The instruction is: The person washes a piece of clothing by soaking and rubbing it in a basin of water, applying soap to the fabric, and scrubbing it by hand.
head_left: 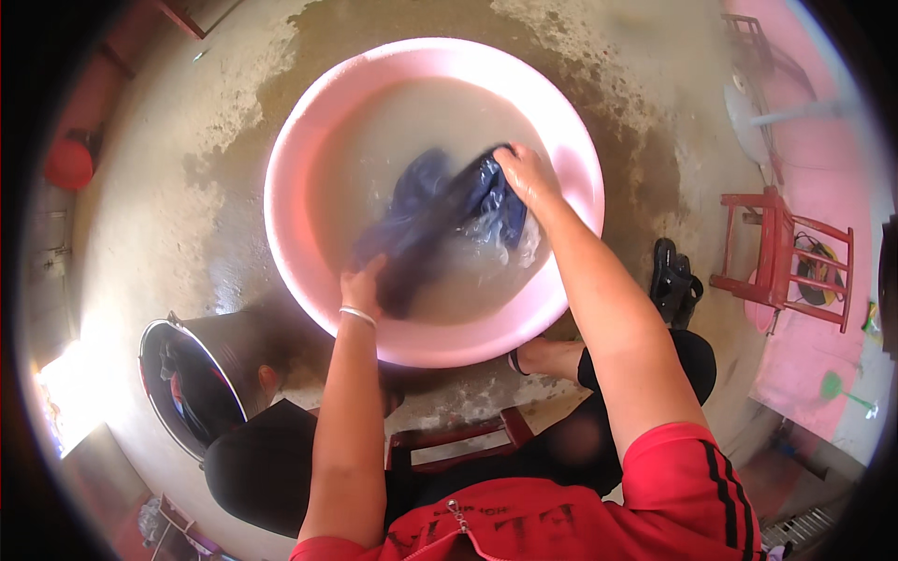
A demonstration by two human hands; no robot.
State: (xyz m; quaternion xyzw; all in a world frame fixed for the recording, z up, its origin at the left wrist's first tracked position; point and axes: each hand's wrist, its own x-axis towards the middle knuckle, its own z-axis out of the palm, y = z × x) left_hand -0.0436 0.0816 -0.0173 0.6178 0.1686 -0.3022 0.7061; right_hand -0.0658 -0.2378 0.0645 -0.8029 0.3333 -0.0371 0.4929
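Observation:
A dark blue wet garment point(440, 220) is stretched across a large pink basin point(292, 187), partly in cloudy greyish water point(402, 117). Its cloth is blurred by motion, so what kind of garment it is cannot be told. My right hand point(528, 176) is closed on the upper right end, lifted above the water, and wet cloth hangs below it. On the near left side of the basin my left hand point(363, 288), with a bracelet point(358, 316) at the wrist, grips the lower left end. Some of its fingers are hidden by the cloth.
A dark bucket point(238, 346) with clothes inside leans by my left knee. To the right are black sandals point(673, 280) and a red wooden chair point(772, 248). The concrete floor point(220, 243) is wet in patches. A red stool point(458, 444) shows beneath me.

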